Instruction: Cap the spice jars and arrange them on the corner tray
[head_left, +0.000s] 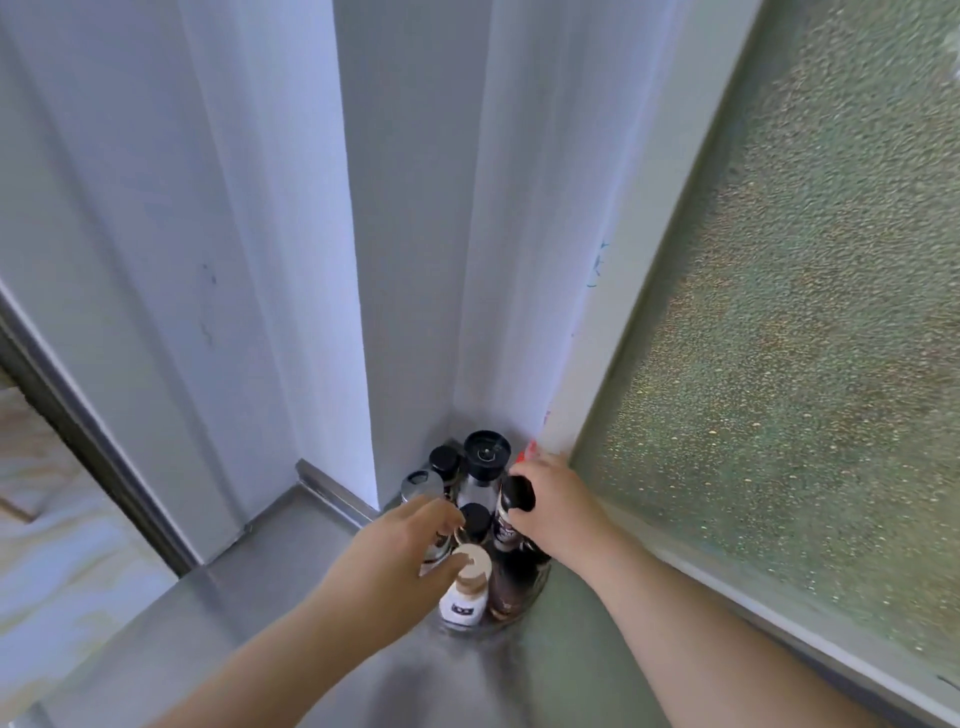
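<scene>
The corner tray (470, 627) sits on the counter (291, 587), pushed into the angle where the wall (415, 260) meets the window (805, 364) on my right. On it the jars stand upright and close together. At the back, nearest the wall, is the tallest jar (487, 457), with a smaller jar (445, 462) to its left and another (422, 486) left of and just before that. A short jar (475, 519) stands in the middle. My right hand (556, 506) wraps the bottle (511, 514) on the right side. My left hand (400, 556) lies over a jar I can barely see, its thumb touching the front jar (466, 587), beside which another bottle (514, 582) stands.
</scene>
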